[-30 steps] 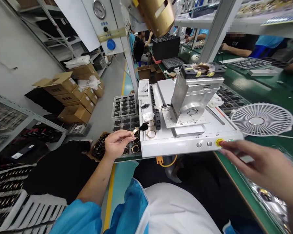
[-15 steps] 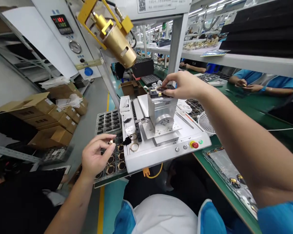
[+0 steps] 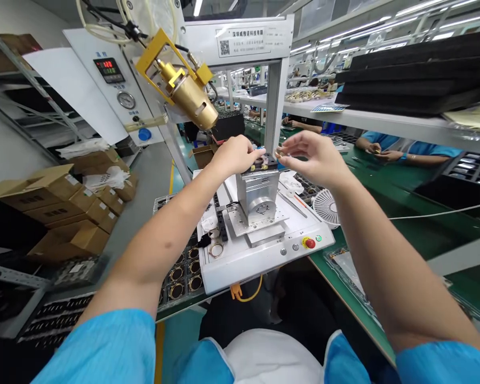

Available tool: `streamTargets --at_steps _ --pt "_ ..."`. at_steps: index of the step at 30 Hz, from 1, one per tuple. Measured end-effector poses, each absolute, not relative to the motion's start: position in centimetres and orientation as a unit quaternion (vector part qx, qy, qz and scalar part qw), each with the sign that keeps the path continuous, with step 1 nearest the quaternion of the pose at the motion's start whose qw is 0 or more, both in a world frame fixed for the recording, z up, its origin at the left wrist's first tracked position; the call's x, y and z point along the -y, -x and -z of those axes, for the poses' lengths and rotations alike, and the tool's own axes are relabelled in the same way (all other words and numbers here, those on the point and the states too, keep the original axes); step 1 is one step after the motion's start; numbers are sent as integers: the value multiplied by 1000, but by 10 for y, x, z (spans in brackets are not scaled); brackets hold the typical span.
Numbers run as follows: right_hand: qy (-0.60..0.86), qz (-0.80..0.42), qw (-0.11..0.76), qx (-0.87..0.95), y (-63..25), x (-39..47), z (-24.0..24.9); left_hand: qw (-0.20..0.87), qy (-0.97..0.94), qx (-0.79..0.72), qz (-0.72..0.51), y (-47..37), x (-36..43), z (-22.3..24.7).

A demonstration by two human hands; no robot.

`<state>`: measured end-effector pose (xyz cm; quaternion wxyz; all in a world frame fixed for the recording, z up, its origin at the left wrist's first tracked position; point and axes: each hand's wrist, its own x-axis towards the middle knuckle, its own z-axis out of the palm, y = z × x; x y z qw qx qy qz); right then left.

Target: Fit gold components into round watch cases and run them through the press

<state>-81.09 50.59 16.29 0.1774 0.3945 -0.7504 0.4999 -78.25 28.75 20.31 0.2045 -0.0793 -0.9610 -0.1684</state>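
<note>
A silver metal block fixture (image 3: 258, 192) with a dark top plate (image 3: 264, 161) stands on the white machine base. My left hand (image 3: 234, 154) reaches to the left side of that top plate, fingers bent and thumb over it; whatever its fingertips hold is hidden. Just right of the plate, my right hand (image 3: 314, 157) pinches thumb and forefinger around a tiny gold-coloured piece, too small to name. Gold rings (image 3: 216, 249) lie at the base's left front beside a black strip (image 3: 223, 226).
A gold cylinder head (image 3: 194, 104) hangs above, left of the fixture. A tray of gold-rimmed parts (image 3: 184, 277) sits at left. Tweezers (image 3: 294, 204), a white fan (image 3: 326, 207) and a red button (image 3: 310, 244) are at right. A co-worker's hands (image 3: 380, 152) show further off.
My left hand has moved from above the parts tray up and right to the fixture. My right hand has lifted off the top plate and shifted right. The camera view has turned slightly.
</note>
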Motion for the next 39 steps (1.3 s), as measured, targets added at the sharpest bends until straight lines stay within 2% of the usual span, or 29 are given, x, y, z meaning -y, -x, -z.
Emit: streamTargets --at_steps 3,9,15,19,23,28,31,33,34,36,39 --pt "-360 -554 154 734 776 -548 -137 181 109 964 160 781 -289 -203" --pt "-235 -600 76 761 734 -615 -69 204 164 945 196 773 -277 -198" --pt "-153 -633 6 759 720 -636 -13 173 138 967 129 775 -284 -201" --pt "-123 -637 -25 761 717 -638 20 176 189 960 111 760 -282 -184" --pt "-107 -537 -50 835 720 -630 50 188 234 945 130 756 -273 -169" --pt "-149 -376 -80 911 715 -613 78 186 231 923 245 743 -263 -165" --pt "-161 -364 -74 915 707 -607 93 287 219 883 301 703 -266 -133" --pt "-150 -374 -64 913 705 -606 99 353 239 824 372 669 -275 -92" --pt "-141 -379 -57 913 705 -606 100 349 246 805 413 652 -282 -68" --pt "-129 -386 -45 912 709 -609 98 263 236 793 496 622 -298 -17" --pt "-125 -387 -50 912 712 -620 89 105 117 812 563 589 -325 47"
